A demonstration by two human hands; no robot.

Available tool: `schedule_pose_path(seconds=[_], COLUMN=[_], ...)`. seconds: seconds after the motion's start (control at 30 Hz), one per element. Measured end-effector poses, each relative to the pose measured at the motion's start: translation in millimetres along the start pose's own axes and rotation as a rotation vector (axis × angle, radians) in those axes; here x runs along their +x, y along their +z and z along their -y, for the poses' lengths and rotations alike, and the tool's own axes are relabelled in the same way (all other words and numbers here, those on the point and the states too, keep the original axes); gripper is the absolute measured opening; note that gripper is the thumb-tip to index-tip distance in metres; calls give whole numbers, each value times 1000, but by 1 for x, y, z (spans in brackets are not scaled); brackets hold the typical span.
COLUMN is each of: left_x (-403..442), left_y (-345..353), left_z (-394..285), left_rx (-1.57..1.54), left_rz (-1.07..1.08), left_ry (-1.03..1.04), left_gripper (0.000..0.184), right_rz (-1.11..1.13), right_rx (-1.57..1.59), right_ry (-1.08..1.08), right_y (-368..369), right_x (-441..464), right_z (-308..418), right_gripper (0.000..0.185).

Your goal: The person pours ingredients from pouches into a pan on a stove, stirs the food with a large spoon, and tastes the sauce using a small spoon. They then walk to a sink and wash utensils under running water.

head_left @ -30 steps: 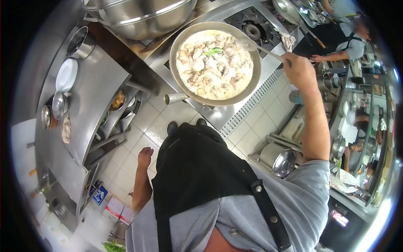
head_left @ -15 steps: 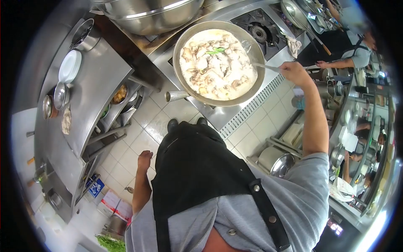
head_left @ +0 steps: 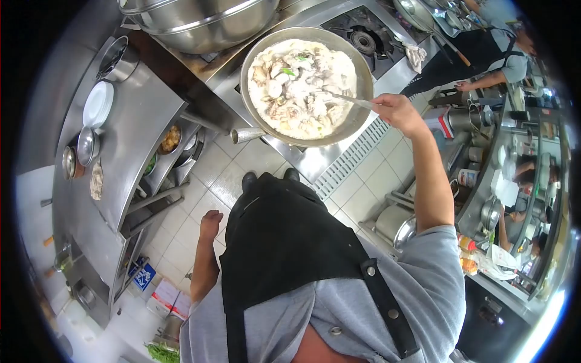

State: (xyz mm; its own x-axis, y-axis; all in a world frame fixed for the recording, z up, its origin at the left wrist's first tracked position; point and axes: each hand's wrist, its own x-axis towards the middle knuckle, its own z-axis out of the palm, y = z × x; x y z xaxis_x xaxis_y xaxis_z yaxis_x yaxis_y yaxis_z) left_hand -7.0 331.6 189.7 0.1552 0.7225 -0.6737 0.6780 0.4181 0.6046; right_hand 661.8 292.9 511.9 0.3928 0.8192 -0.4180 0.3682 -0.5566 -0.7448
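Observation:
My right hand (head_left: 396,113) is closed around the handle of a metal cooking utensil (head_left: 358,101). Its far end is sunk in the creamy food (head_left: 315,100), so its shape is hidden. The food is pale chunks in a whitish sauce, with some green pieces near the back. It fills a wide metal pan (head_left: 264,131) on the stove, whose hollow handle (head_left: 245,135) sticks out toward the lower left. At my side, over the floor, hangs my left hand (head_left: 210,224), fingers curled and nothing visible in them.
A large steel pot (head_left: 206,27) stands behind the pan, beside a gas burner (head_left: 363,41). On the left counter (head_left: 130,145) are stacked white plates (head_left: 98,104) and metal bowls (head_left: 88,146). To the right, a co-worker's arm (head_left: 484,81) reaches out. A lidded pot (head_left: 396,225) sits low nearby.
My right hand has drawn nearer the pan, and the utensil's end has gone deeper toward the middle of the food. The green pieces have shifted left. My left hand stays low at my side.

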Motion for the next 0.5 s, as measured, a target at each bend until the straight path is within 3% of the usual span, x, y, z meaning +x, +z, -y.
schedule_pose_path(seconds=[0.5], left_x=[-2], left_y=[-15], left_z=[19], left_rx=[37], left_rz=[37], left_ry=[-41], left_gripper=[34], right_rz=[-208], right_rx=[-386], right_ry=[-221], right_y=[-15], right_x=[-31], right_z=[56], right_gripper=[24])
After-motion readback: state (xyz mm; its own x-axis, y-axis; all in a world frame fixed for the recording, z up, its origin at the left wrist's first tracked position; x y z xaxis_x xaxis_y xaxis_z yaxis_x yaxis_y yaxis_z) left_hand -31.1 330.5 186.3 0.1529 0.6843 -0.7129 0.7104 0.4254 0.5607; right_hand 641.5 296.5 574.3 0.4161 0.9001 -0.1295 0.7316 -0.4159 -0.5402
